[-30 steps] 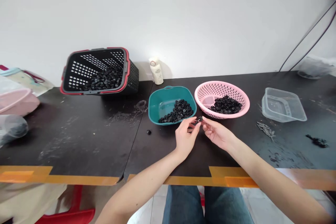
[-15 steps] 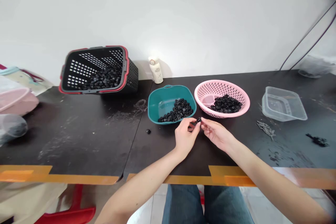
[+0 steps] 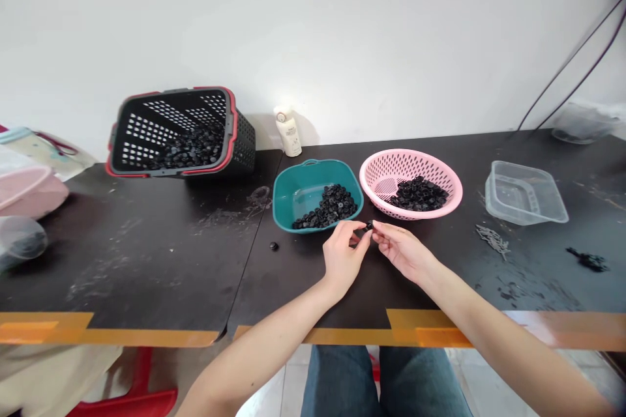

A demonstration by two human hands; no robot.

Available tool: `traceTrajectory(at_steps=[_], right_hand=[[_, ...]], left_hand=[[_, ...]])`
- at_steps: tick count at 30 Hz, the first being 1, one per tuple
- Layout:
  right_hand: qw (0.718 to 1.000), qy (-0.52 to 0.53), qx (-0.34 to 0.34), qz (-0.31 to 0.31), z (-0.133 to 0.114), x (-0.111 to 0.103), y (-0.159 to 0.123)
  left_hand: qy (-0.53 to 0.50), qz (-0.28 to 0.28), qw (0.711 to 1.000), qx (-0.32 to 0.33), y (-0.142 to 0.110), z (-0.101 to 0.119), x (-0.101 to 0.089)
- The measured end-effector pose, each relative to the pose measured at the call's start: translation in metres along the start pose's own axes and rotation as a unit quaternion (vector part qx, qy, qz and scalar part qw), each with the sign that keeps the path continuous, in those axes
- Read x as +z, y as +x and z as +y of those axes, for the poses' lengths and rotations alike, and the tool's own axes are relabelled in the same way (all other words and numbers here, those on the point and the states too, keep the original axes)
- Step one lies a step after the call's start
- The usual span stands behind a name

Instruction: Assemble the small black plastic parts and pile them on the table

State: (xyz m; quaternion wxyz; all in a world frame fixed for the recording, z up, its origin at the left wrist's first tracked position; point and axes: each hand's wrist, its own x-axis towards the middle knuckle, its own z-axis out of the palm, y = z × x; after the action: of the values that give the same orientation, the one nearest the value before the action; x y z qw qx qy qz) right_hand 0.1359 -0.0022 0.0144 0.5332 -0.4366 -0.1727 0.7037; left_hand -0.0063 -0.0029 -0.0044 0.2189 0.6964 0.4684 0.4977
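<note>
Between the fingertips of both hands is a small black round part point(image 3: 369, 225), too small to name more closely. My left hand point(image 3: 343, 254) pinches it from the left, and my right hand point(image 3: 398, 248) pinches it from the right. They meet just in front of a teal basin point(image 3: 288, 190), which holds a heap of small black ring-like parts point(image 3: 333, 204). Behind my right hand stands a pink colander point(image 3: 450, 187) with more black parts point(image 3: 419, 194). A single black knob-like piece point(image 3: 274, 246) lies on the table left of my left hand.
A black basket point(image 3: 244, 143) with red trim, tipped toward me, holds many black parts. Near the wall stands a white bottle point(image 3: 289, 135). To the right are a clear plastic box point(image 3: 528, 205), grey pins point(image 3: 493, 239) and a black cluster point(image 3: 587, 260). Orange tape point(image 3: 161, 337) runs along the table edge.
The view has shifted slightly. Both hands stay together at the small black part, with only slight finger movement.
</note>
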Motion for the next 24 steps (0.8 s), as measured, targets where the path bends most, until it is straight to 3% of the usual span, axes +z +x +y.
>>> traceTrajectory(at_steps=[24], right_hand=[[1.000, -0.006, 0.013, -0.012, -0.0023, -0.0033, -0.0009]], left_hand=[[-0.007, 0.010, 0.999, 0.030, -0.0011, 0.0009, -0.0001]])
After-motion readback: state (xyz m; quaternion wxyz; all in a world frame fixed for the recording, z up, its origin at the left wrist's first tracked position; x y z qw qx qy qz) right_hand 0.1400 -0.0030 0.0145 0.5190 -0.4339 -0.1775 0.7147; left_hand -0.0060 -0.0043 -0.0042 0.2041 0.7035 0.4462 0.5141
